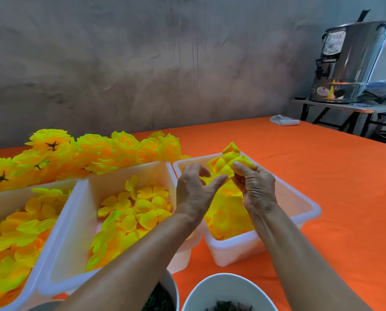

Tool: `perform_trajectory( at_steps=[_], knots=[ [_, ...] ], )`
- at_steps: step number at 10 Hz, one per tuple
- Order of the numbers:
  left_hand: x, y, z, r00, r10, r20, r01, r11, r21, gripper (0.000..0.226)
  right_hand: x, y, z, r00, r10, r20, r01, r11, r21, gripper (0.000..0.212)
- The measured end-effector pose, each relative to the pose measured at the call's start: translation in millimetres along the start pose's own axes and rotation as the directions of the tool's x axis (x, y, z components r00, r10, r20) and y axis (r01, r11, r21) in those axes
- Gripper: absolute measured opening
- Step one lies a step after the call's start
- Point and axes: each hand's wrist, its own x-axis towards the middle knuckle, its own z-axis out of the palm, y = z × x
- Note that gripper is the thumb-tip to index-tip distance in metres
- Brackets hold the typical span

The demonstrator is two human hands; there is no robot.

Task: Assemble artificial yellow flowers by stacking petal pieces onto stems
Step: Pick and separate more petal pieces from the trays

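Both hands work over the right-hand white tray. The right hand pinches a cluster of yellow petal pieces lifted above the tray's far end, toward twelve o'clock. The left hand sits just beside it with fingers loosely curled and thumb reaching toward the petals — whether it grips any is unclear. The step looks like picking or separating a petal layer; no stem shows in either hand.

Next, by my reading, one piece must be peeled free and threaded onto a stem. The green pieces in the white bowl at six o'clock may be those stems.

The middle tray of petals lies at nine o'clock of the hands, its wall close to the left wrist. Finished yellow flowers are heaped at ten o'clock. The orange tablecloth toward three o'clock offers the freest room for moving.
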Motion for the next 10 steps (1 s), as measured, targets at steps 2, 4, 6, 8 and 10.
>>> perform_trajectory(
  at_steps=[2, 4, 6, 8, 10],
  knots=[
    [-0.1, -8.4, 6.9, 0.991, 0.081, 0.103, -0.068, 0.989, -0.131, 0.035, -13.7, 13.3, 14.2, 0.980, -0.199, -0.007, 0.193, 0.961, -0.197, 0.018],
    [1.8, -14.0, 4.0, 0.989, -0.093, 0.117, 0.131, 0.919, -0.372, 0.015, -17.5, 16.1, 16.3, 0.970, -0.227, 0.082, 0.241, 0.897, -0.371, 0.023],
    [1.5, -15.4, -2.9, 0.967, -0.175, 0.182, 0.248, 0.802, -0.543, 0.010, -21.8, 16.1, 18.4, 0.973, -0.203, 0.110, 0.231, 0.884, -0.406, 0.028],
    [0.4, -16.7, -6.4, 0.961, -0.151, 0.232, 0.258, 0.793, -0.552, 0.009, -25.4, 14.0, 19.4, 0.975, -0.170, 0.142, 0.214, 0.884, -0.415, 0.034],
    [5.9, -22.0, -6.2, 0.957, -0.250, 0.148, 0.288, 0.749, -0.597, 0.025, -26.8, 13.7, 22.5, 0.973, -0.152, 0.175, 0.213, 0.885, -0.414, 0.022]
  ],
)
